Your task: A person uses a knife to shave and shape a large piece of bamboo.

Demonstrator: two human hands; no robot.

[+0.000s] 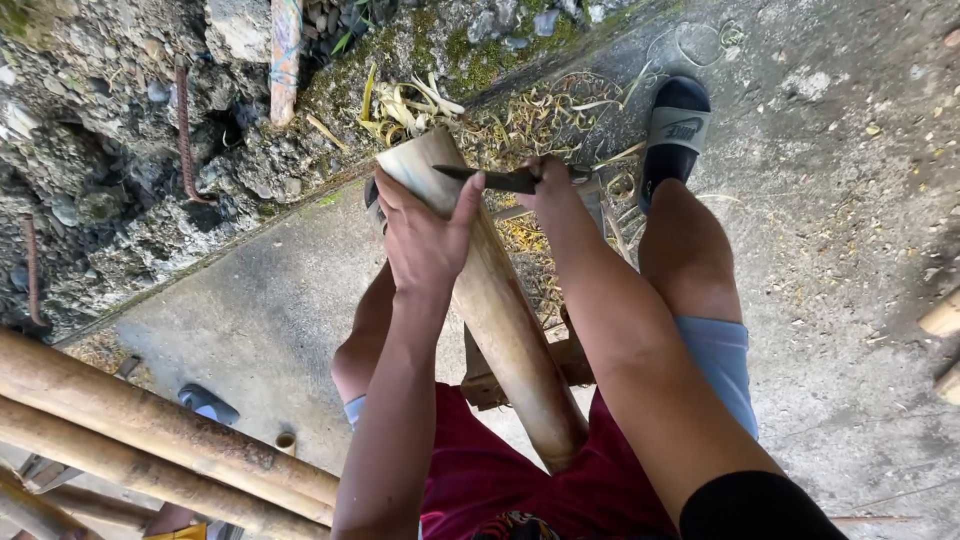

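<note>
Your left hand (420, 235) grips the bamboo pole (490, 300) near its top end. The pole slants from your lap up and away. Your right hand (548, 185) holds the knife (490, 177), blade lying crosswise over that end.

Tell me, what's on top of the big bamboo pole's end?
A dark knife blade lies across the cut end of the bamboo pole. The left hand presses on pole and blade; the right hand grips the knife's handle, hiding it. Inside the pole cannot be seen.
</note>
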